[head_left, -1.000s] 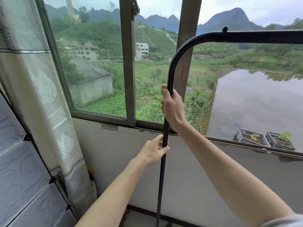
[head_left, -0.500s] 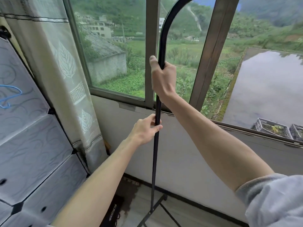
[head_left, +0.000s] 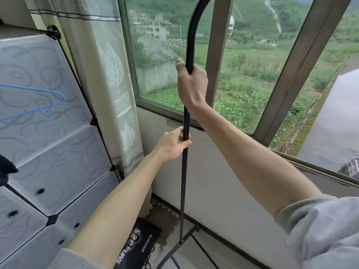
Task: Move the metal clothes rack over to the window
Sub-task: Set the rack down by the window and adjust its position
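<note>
The black metal clothes rack stands upright close to the window, its left post running from the floor up past the top of the view, where it curves to the right. My right hand is wrapped around the post at window height. Lower down, at sill level, my left hand grips the same post. The rack's base legs rest on the floor beside the white wall under the sill. Its top bar is out of view.
A grey modular cabinet fills the left side, with a blue hanger against it. A leaf-patterned curtain hangs between cabinet and window. A black box with lettering lies on the floor near the rack's base.
The view has tilted down and to the left, bringing the cabinet, the floor and the rack's base into sight. Both hands keep the same hold on the post.
</note>
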Demonstrator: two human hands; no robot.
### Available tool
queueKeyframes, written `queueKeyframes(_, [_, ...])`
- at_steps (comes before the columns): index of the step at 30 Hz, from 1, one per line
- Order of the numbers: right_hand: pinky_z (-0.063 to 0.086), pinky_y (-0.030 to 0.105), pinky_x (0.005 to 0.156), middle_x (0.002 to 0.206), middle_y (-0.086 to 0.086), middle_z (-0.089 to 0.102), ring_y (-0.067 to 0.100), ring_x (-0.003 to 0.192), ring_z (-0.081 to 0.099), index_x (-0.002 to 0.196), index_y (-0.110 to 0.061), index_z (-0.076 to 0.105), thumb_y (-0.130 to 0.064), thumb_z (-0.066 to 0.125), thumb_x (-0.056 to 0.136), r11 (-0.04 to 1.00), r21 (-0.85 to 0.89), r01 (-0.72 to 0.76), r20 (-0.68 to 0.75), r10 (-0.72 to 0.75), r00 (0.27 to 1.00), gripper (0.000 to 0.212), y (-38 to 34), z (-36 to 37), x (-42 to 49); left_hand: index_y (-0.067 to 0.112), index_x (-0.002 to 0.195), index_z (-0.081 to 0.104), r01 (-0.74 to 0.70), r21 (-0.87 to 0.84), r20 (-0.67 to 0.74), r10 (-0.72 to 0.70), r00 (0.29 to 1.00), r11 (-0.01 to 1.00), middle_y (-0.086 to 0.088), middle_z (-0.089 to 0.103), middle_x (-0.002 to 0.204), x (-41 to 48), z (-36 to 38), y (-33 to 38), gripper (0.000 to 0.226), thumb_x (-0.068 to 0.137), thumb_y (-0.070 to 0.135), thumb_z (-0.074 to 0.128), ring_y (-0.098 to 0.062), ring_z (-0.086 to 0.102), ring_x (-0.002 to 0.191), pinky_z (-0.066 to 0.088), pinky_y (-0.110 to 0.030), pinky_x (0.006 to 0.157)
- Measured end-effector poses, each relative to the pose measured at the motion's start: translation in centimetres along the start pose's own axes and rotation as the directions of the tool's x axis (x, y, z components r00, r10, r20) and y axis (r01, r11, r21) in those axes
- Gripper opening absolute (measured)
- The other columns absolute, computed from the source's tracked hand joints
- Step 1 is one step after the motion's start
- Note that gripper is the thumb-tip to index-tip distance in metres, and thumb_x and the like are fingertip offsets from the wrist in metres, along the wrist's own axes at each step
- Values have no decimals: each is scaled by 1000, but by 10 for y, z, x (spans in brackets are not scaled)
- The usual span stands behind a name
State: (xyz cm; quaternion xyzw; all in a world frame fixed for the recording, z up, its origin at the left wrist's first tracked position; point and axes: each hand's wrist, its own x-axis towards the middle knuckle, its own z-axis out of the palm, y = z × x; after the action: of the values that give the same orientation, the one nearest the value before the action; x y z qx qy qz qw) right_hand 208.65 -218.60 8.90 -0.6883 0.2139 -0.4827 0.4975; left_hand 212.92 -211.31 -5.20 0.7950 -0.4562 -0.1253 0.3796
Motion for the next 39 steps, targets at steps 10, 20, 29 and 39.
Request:
queueKeyframes(10, [32, 28, 48, 49, -6, 42, 11, 44, 35, 58, -20, 40, -32, 57, 98, 998, 63, -12, 106, 5, 994, 45, 8, 41, 18, 35, 92, 56, 100, 5, -133, -98, 986, 995, 9, 73, 96, 13, -18, -22, 12, 90, 30, 66, -19, 69, 100, 52, -38, 93])
queueKeyframes(20, [53, 39, 67, 63, -4, 61, 17, 60, 62, 81, -18, 49, -36, 52, 100, 997, -72, -5, 278, 25, 960, 26, 11, 8, 18, 23, 118, 59, 188, 37, -31, -187, 982, 981, 0, 73, 109, -2, -8, -13, 24, 95, 31, 56, -23, 64, 104, 47, -32, 88])
queueKeyframes(29, [52, 30, 94, 120, 2, 71, 11, 99, 64, 125, -17, 62, -25, 59, 96, 923, -384, -5, 240, 105, 965, 31, 32, -87, -74, 26, 125, 56, 161, 103, 137, -174, 975, 982, 6, 72, 111, -74, 9, -14, 31, 94, 29, 53, -19, 63, 99, 50, -35, 90])
queueKeyframes(39, [38, 20, 93, 120, -3, 70, 15, 115, 60, 114, -25, 71, -21, 61, 94, 671, -660, -338, -138, 334, 933, 23, 67, -284, -307, 32, 117, 58, -174, 106, 484, 102, 869, 979, 10, 71, 108, -158, 133, 67, 27, 91, 35, 53, -16, 66, 101, 55, -41, 90])
